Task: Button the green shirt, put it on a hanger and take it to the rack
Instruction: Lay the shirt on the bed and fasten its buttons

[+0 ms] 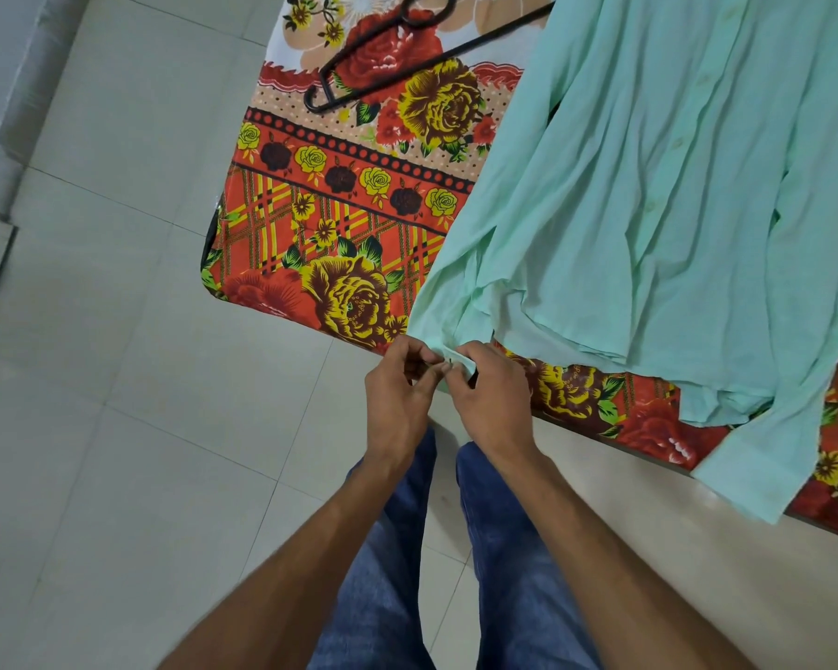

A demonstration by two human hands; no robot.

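Note:
The light green shirt (pixel 649 195) lies spread on a bed with a floral sheet, its front closed along a row of buttons. One sleeve hangs over the near edge at the left, and its cuff (pixel 456 354) is pinched between both hands. My left hand (pixel 397 389) and my right hand (pixel 494 394) meet at the cuff, fingertips touching it. The other sleeve (pixel 765 476) trails over the bed edge at the right. A black hanger (pixel 383 55) rests on the sheet beyond the shirt, to the upper left.
The bed (pixel 339 224) with its red and yellow floral sheet fills the upper right. Pale floor tiles (pixel 117 379) spread to the left and below. My legs in blue jeans (pixel 504 548) stand by the bed edge. A wall base runs along the far left.

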